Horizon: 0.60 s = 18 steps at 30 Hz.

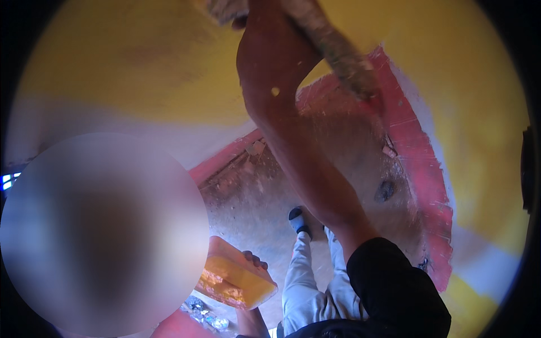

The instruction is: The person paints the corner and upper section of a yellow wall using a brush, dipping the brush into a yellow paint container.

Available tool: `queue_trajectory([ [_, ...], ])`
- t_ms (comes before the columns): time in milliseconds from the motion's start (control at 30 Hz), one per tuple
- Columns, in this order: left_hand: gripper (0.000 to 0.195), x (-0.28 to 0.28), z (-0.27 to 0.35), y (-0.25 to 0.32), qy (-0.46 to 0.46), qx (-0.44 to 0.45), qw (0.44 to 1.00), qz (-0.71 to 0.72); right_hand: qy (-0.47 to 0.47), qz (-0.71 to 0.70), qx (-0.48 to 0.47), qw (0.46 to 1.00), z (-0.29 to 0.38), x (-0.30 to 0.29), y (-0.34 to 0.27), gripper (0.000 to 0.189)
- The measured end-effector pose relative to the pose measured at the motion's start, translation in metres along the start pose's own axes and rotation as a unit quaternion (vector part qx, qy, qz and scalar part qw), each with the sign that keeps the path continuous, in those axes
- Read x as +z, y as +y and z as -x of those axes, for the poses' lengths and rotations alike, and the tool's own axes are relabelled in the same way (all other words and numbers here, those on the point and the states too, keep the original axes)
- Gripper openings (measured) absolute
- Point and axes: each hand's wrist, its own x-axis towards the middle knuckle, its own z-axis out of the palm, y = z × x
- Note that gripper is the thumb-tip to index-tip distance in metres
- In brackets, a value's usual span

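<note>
My right hand (277, 46), at the end of my raised arm, grips a mottled, paint-stained tool (344, 63) in front of the yellow wall. Its long handle-like part slants down to the right and has a reddish end. Motion blur and the picture's top edge hide what kind of tool it is. A pale, rough piece (228, 9) shows beyond my fingers; I cannot tell whether it belongs to the tool. Low down, my left hand (255, 259) holds a translucent plastic tub (243, 279) with yellow paint in it, fingers over the far side.
Yellow paint covers the upper wall (139, 72), above a pale band and a red skirting strip (422, 169). Debris (253, 150) lies along the floor's edge. A dark round patch (385, 191) marks the floor (249, 207). Crumpled plastic (215, 322) lies lower left. A blurred disc hides the left side.
</note>
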Motion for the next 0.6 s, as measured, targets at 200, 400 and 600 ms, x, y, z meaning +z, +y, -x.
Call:
queue_trajectory([
  [200, 0.039, -0.021, 0.003, 0.015, -0.035, -0.022, 0.999, 0.021, 0.061, 0.110, 0.023, 0.992, 0.025, -0.003, 0.042, 0.032],
  [400, 0.043, -0.025, 0.008, 0.014, -0.006, -0.012, 0.999, 0.041, 0.108, 0.210, 0.191, 0.953, 0.111, -0.118, 0.139, 0.041],
  [600, 0.045, -0.016, 0.006, 0.015, 0.045, -0.012, 0.998, 0.032, 0.148, 0.259, 0.290, 0.909, 0.135, -0.116, 0.141, 0.042],
])
